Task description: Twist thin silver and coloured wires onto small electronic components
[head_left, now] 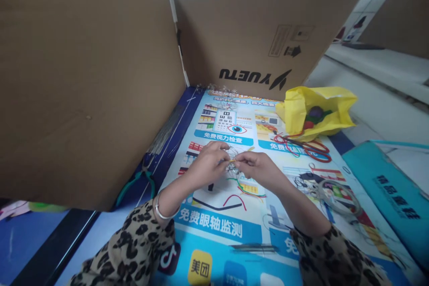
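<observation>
**Two Hands Pinch a Yellow Strand**

A broad brown cardboard panel (pixel 87 76) stands at the left, meeting another, the back panel (pixel 208 31) (its YUETU lettering upside down). Before them spreads a printed eye-check poster (pixel 231 223). A teal box (pixel 378 178) lies along its right side; a yellow bag (pixel 298 103) gapes near the far right corner, with red-handled scissors (pixel 318 149) just before it. Teal-handled pliers (pixel 134 183) rest by the left panel's near edge.

Over the poster's middle, the left hand (pixel 211 161) and right hand (pixel 254 163) nearly meet, thumbs and forefingers closed on a short yellow strand (pixel 232 161). A silvery wire tangle (pixel 234 170) shows directly beneath and behind the fingertips; whether they also grip it cannot be told. Nearer the wearer lie loose coloured strands (pixel 246 190) and slim dark rods (pixel 254 248).
</observation>
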Demonstrator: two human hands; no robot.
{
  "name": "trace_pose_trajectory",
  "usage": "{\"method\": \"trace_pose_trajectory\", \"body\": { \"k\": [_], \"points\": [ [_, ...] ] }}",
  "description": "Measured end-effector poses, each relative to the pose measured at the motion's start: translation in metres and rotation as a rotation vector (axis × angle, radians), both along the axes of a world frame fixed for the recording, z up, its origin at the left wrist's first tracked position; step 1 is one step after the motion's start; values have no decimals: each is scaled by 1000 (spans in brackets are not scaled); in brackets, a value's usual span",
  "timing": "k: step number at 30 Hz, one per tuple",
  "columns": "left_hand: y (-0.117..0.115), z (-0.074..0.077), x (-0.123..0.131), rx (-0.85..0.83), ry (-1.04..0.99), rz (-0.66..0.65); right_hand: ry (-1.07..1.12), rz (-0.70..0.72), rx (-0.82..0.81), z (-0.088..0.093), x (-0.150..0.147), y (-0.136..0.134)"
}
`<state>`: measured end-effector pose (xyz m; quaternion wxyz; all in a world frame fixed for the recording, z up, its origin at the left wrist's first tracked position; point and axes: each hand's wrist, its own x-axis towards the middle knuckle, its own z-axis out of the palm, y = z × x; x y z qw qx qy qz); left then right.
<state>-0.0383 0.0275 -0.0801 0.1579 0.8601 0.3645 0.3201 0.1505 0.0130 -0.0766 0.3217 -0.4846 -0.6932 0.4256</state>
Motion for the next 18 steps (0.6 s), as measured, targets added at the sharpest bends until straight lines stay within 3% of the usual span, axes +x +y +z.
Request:
{"method": "trace_pose_trajectory", "body": {
  "k": [6,14,18],
  "points": [
    [15,14,-3,-135,-67,-38,-10,28,-62,23,1,11],
    [31,21,1,-225,-85,-5,-247,8,90,18,10,34],
    [33,18,1,-343,-206,-54,-313,3,119,17,12,39]
  ]
}}
